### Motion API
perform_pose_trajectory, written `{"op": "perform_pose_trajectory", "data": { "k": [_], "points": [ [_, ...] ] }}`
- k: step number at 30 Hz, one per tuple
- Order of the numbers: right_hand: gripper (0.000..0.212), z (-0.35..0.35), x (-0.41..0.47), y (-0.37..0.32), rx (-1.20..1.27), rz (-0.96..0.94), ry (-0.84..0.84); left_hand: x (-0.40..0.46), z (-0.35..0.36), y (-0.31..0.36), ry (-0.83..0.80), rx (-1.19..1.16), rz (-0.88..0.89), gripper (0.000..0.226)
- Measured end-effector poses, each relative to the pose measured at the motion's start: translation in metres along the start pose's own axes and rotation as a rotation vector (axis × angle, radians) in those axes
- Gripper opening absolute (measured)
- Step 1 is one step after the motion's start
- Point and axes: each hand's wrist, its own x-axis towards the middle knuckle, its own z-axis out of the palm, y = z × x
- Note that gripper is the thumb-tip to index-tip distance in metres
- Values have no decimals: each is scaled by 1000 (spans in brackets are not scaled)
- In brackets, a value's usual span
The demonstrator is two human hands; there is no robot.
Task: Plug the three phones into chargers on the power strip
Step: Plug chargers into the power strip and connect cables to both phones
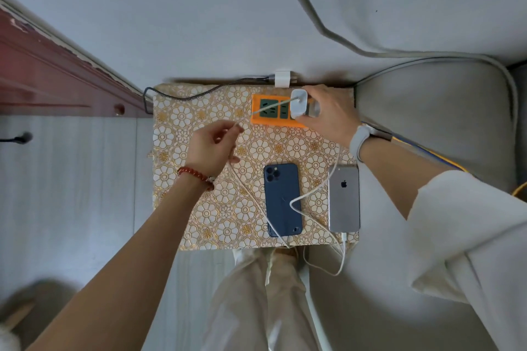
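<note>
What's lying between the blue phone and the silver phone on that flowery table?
In the head view, a white cable loops across the patterned tabletop between the blue phone and the silver phone; nothing else.

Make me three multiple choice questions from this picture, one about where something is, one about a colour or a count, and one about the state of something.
1. Where does the silver phone lie?
A. right of the blue phone
B. on the power strip
C. on the floor

2. What colour is the power strip casing?
A. white
B. orange
C. black

3. What is the right hand doing?
A. resting flat on the table
B. lifting a phone
C. holding a white charger at the strip

Answers: 1 A, they lie side by side on the patterned table. 2 B, orange rim around green sockets. 3 C, fingers wrap the charger over the strip.
</note>
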Motion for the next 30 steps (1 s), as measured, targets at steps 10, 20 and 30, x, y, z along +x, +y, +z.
{"op": "perform_pose_trajectory", "data": {
  "k": [10, 20, 30],
  "points": [
    [53, -8, 2, -1, 24, 125, -48, 13, 17, 25, 151, 61, 94, 18],
    [55, 0, 5, 0, 63, 162, -27, 9, 18, 24, 236, 186, 207, 23],
    [56, 4, 7, 1, -3, 172, -78, 10, 21, 27, 191, 236, 243, 23]
  ]
}}
